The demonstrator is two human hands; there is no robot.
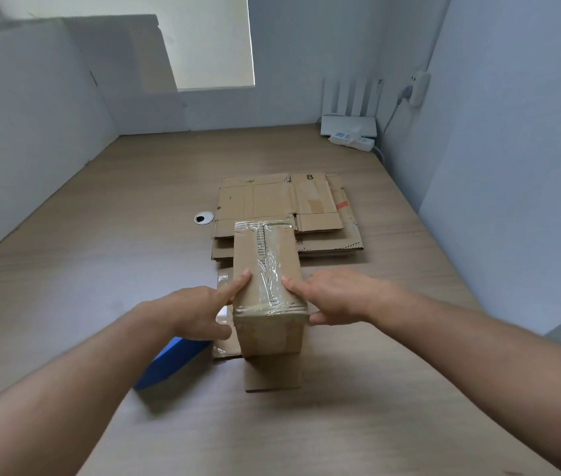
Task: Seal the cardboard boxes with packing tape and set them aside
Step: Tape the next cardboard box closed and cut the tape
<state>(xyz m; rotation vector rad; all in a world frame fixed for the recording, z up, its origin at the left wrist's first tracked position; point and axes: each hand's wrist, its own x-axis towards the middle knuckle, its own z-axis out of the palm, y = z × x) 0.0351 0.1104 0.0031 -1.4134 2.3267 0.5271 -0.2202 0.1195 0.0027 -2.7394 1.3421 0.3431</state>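
Observation:
A small brown cardboard box (265,269) stands in the middle of the wooden table, its top seam covered with clear packing tape. My left hand (203,310) grips its left side, index finger on the top edge and thumb low on the side. On the opposite side my right hand (337,297) holds it, index finger resting on the taped top. Beneath the box lies a flat cardboard piece (272,376). No tape roll is visible.
A stack of flattened cardboard boxes (320,214) lies just beyond the box. A blue object (169,362) sits under my left forearm. A cable hole (203,218) is in the table. At the far right corner are a white router (347,123) and power strip (351,140). White panels stand at left.

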